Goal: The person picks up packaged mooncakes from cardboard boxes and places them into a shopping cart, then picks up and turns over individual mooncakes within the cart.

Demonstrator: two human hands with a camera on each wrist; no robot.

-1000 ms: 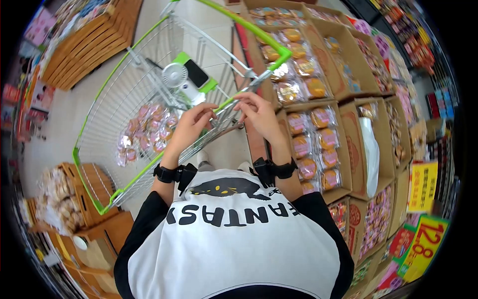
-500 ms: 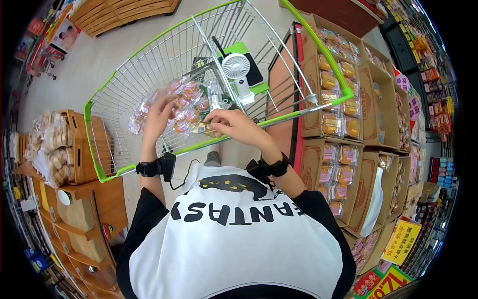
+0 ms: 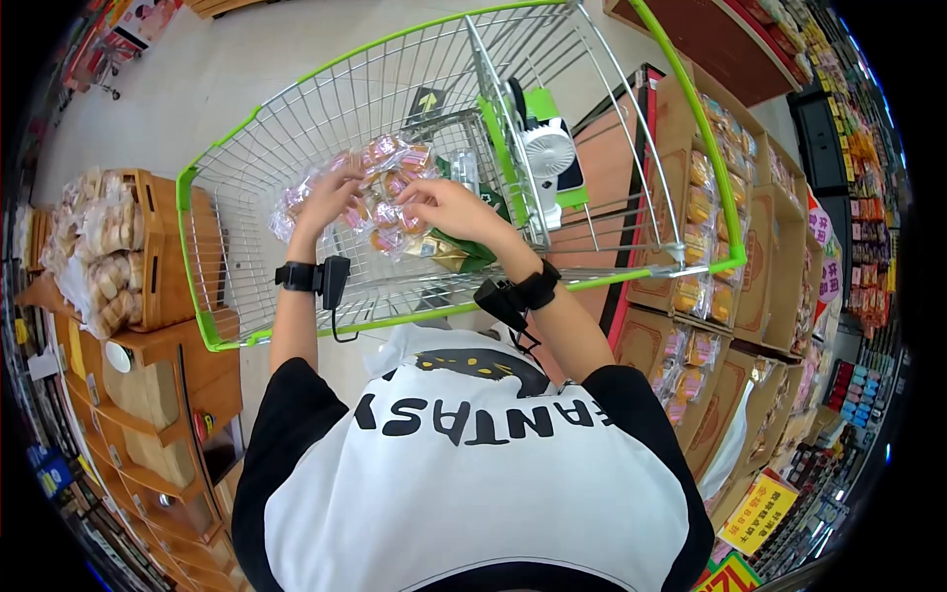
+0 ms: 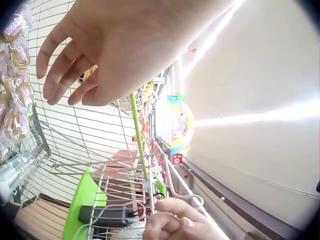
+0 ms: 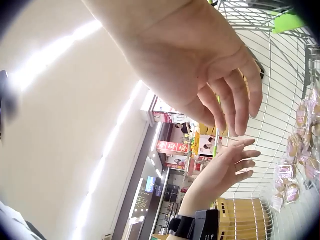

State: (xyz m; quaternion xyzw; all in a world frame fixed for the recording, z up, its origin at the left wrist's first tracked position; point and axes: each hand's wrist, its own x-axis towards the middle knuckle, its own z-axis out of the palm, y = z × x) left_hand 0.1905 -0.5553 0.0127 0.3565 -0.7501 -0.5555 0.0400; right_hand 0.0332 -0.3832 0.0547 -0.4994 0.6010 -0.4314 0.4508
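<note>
Empty and loose, the left grip [image 3: 330, 200] and the right grip [image 3: 452, 210] both have their fingers parted and softly bent, with nothing pinched in either wrist view. At the far left of the head view, bagged bread [image 3: 94, 227] is heaped against the side of a wooden bin [image 3: 158, 227], outside the shopping cart [image 3: 184, 222]. Next along, left of centre, the left grip is over the cart basket. Wrapped buns [image 3: 395, 158] lie in a loose heap in the basket, around the middle of the frame, under and between the two grips. On their right side is the right grip; from above I can't judge whether its fingertips touch a wrapper. Just below it lies a green-and-gold bag [image 3: 459, 255], and above it a clear bottle [image 3: 462, 168]. Further right, a white fan [image 3: 549, 153] and a dark phone [image 3: 570, 178] are at the cart's green panel [image 3: 543, 101], and open cartons [image 3: 755, 257] fill the right of the frame.

My reading is that the step in hand is reaching over the buns, with no pack taken up. A next move on one would call for lowering a grip to a wrapper edge, then a light pinch, since the buns probably dent easily.
</note>
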